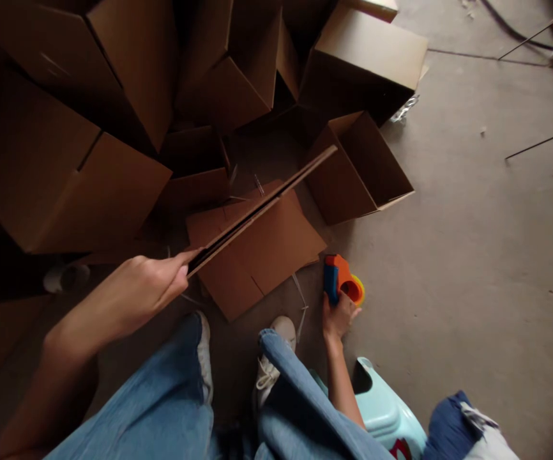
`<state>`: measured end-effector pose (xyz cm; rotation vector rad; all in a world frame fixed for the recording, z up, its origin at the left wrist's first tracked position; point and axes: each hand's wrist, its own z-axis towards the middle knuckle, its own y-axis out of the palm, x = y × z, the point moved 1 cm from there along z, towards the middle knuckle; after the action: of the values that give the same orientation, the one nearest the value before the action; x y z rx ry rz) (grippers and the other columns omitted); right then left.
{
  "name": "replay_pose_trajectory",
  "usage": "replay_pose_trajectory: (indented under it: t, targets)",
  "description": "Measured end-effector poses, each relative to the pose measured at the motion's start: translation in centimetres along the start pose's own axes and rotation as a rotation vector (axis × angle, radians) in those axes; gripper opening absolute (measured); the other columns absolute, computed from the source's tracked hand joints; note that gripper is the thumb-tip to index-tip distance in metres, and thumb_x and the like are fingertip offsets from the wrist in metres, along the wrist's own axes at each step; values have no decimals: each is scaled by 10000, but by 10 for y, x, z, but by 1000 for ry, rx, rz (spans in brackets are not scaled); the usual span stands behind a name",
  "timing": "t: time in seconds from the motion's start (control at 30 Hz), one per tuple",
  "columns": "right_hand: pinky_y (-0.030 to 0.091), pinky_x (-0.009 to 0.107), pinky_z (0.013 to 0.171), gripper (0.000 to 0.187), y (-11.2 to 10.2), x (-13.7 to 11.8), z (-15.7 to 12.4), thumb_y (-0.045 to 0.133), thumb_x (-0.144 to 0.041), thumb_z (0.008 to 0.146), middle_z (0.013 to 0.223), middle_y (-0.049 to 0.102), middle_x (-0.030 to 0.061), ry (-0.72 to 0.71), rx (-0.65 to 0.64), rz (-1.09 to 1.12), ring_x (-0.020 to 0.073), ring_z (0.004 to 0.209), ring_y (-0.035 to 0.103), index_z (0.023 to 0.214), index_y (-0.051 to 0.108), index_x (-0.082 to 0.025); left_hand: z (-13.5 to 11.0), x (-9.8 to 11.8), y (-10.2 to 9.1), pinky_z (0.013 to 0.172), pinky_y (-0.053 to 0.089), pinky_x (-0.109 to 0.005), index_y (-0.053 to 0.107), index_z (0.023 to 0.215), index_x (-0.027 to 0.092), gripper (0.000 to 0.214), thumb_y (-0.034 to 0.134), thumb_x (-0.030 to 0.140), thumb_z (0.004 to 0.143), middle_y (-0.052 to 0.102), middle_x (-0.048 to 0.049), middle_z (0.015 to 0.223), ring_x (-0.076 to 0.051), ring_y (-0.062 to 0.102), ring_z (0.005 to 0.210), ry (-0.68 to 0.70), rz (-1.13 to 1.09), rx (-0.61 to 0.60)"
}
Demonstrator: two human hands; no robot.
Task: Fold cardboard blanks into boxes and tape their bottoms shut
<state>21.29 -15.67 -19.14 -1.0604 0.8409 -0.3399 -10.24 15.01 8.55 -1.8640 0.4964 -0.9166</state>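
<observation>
My left hand (149, 287) pinches the near end of a folded-flat cardboard box (267, 206), which stands on edge and points away to the upper right. Below it, flat cardboard sheets (271, 249) lie on the floor in front of my feet. Over on the right, my right hand (340, 316) is closed on an orange and blue tape dispenser (338, 275) with a yellow-edged roll. The dispenser is apart from the cardboard. An upright opened carton (343, 179) stands just beyond the sheets.
Several large cardboard boxes (128, 191) crowd the left and far side. A tape roll (66, 278) lies at the left. Near my right arm is a light-blue plastic stool (386, 409), with bundled dark-blue cloth (453, 425) beside it. Thin rods (545, 142) lie on the concrete floor at right.
</observation>
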Motion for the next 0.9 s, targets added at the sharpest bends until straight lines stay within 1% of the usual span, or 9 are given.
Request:
replay_pose_trajectory:
  t: [0.1,0.17,0.23,0.33,0.4,0.5,0.6,0.73,0.9]
  targets:
    - [341,678,1034,652,-6,-17,13,497,-630,905,1196,592,243,125,136,-18,410,1201,495,1308,528,-119,-8,4,-4,544,471,-329,733,1073,248,449,343,453,987,768,-66,805,-267,710,632,7,-103,6]
    - [340,662,1072,688,-14,-44,25,529,-612,898,1295,547,261,142,106,68,402,1290,462,1345,502,-89,-8,16,-2,576,480,-321,722,1076,237,444,332,430,990,776,-66,851,-257,721,671,-6,-161,-68]
    - [357,611,1107,625,-24,-83,39,529,-578,918,1355,533,235,126,-57,265,356,1317,477,1345,525,-122,-5,31,2,587,463,-294,701,1073,225,403,338,380,993,766,-49,825,-233,719,682,-35,-210,-188]
    - [396,530,1128,564,-43,-150,56,517,-526,963,1465,518,156,137,-427,714,283,1351,504,1441,474,-227,2,51,11,578,418,-263,677,968,224,315,385,339,983,734,-20,765,-194,696,654,-33,-272,-329]
    - [294,521,1209,664,-55,-191,66,534,-538,963,1611,373,110,72,-647,917,260,1482,360,1544,351,-274,6,59,15,608,418,-260,673,966,226,256,445,340,960,739,-22,804,-192,698,693,-6,-314,-343]
    - [143,527,1266,860,-68,-233,78,593,-607,915,1701,160,24,16,-786,1034,241,1564,153,1614,172,-332,11,62,19,621,404,-263,670,938,223,207,495,332,931,730,-24,800,-194,688,706,-20,-352,-332]
    - [99,530,1273,947,-73,-253,83,597,-665,887,1712,75,-6,23,-839,1118,238,1573,94,1622,80,-367,13,63,22,574,363,-260,647,871,216,211,524,380,921,704,-17,745,-184,657,650,-32,-377,-353]
    - [154,578,1252,1070,-72,-256,79,690,-621,841,1713,60,15,149,-843,1106,268,1568,131,1615,-14,-394,15,66,24,566,361,-264,648,912,212,204,567,399,902,709,-13,762,-182,645,632,-23,-391,-368]
    - [198,541,1255,1044,-72,-245,72,650,-684,822,1686,208,24,188,-799,1154,289,1548,207,1623,67,-355,26,42,37,821,505,-282,663,1173,265,325,534,476,963,749,-24,1121,-207,705,1000,131,-647,-482]
